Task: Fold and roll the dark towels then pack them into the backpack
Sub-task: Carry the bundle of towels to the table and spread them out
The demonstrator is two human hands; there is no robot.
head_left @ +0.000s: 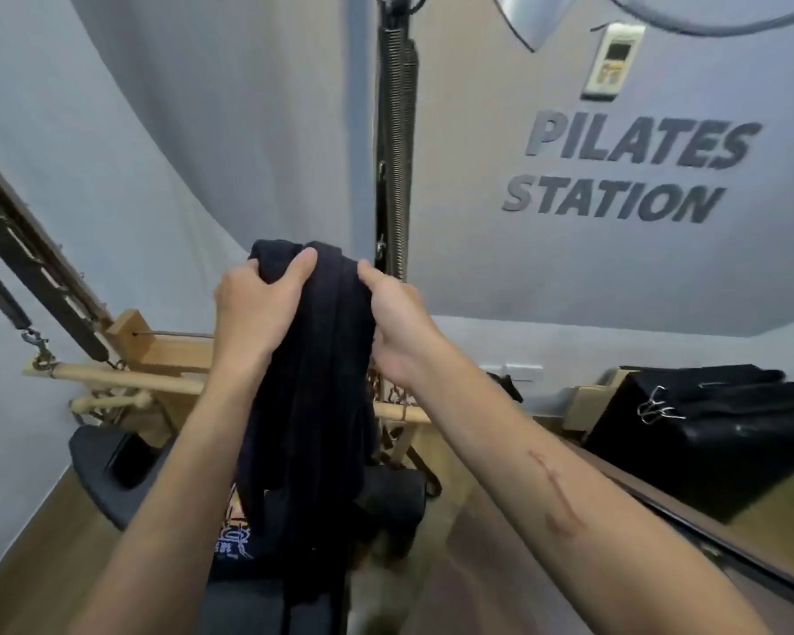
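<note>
Landmark is the towel (310, 382), dark, bunched and hanging long in mid-frame, held up in the air in front of me. Far left of it I see dark straps with springs and a clip running down to a wooden bar (125, 380), which passes behind the towel. Left hand (253, 309) grips the towel's top left, fingers curled round a bunched fold, thumb pressed on the front. Right hand (393, 323) sits on the towel's right edge near the top, thumb pinching the cloth against the fingers, which are hidden behind it. Both forearms are bare and reach up from the bottom edge. Below the towel is a dark bag-like thing with a printed logo (234, 540); can't tell if that's the backpack. Behind the towel a long spring (397, 144) hangs down the wall. Right of the towel, wall letters read PILATES STATION (629, 169), with a wall controller (613, 61) above them. Lower right of the towel, a black box (707, 433) with metal clips on top
</note>
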